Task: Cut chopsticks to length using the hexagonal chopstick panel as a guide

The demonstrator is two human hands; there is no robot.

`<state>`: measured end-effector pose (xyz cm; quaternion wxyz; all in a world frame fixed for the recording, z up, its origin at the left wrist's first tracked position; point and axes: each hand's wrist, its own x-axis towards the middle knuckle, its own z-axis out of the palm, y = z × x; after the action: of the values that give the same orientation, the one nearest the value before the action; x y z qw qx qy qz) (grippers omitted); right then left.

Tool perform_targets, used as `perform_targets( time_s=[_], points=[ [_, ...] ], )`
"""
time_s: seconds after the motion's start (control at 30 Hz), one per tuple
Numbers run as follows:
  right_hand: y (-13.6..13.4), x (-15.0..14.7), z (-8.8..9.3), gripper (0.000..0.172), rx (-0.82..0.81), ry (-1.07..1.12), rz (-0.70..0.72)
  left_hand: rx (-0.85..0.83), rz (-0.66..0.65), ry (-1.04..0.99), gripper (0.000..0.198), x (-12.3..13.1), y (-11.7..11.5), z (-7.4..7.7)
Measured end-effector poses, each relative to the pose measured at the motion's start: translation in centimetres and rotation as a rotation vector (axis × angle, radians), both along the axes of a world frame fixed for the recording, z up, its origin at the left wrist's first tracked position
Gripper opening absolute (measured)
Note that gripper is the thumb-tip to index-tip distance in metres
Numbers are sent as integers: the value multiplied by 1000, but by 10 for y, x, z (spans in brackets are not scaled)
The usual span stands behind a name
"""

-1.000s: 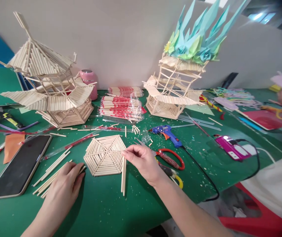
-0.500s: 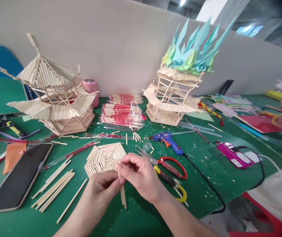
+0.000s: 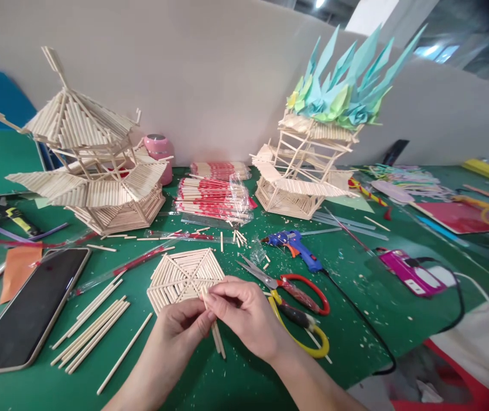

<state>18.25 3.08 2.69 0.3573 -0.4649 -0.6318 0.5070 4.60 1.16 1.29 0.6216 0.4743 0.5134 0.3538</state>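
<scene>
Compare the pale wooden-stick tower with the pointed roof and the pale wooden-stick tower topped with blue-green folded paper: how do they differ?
Top: the pointed-roof tower ends in a stick spire; the paper-topped tower carries tall paper spikes.
Colour: the pointed-roof tower is mostly pale wood; the paper-topped tower adds blue-green and yellow-green.
Shared: both have a lower stick tier with open framework above, and both stand on the green table.
</scene>
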Motion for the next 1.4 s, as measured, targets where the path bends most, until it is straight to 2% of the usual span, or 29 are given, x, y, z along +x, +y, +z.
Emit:
perform_targets(
  time_s=[0.23,0.33,0.47,0.67,0.73,0.8,0.87,0.93,1.0,1.07,1.1,1.17,1.23,1.33,1.4],
  points=[
    [1,-2,1,20,-24,4,-5,-37,41,-31,35,-1,-1,2],
    [1,0,3,21,-24,-2,-26,-126,159,-195,34,-4,0,2],
    [-4,7,5,25,23,-125,-22,-192,329,-389,29,-6,3,3],
    [-13,3,3,18,9,-235,61,-208,390,-402,31,-1,3,3],
    [-14,4,3,19,-9,-214,77,-170,335,-320,31,-3,0,3],
    [-14,10,5,20,-34,-217,91,-74,277,-116,32,-8,-6,4],
    [-14,20,6,21,-28,-281,104,126,262,201,25,-16,-14,6],
    [-15,28,7,21,22,-424,143,437,216,504,14,-22,-22,9],
    [-19,33,8,19,120,-592,255,742,20,700,17,-23,-28,10],
    [-24,34,8,17,262,-749,391,909,-229,845,24,-18,-31,9],
    [-26,33,9,17,330,-817,447,928,-358,889,26,-14,-32,7],
    [-30,32,12,18,431,-930,506,835,-554,895,24,-6,-30,3],
    [-30,32,17,18,479,-993,530,677,-619,803,24,0,-28,-3],
    [-24,37,24,18,499,-978,471,531,-491,565,23,3,-22,-5],
    [-17,43,26,14,492,-884,280,419,-333,418,24,4,-16,-1]
  ],
)
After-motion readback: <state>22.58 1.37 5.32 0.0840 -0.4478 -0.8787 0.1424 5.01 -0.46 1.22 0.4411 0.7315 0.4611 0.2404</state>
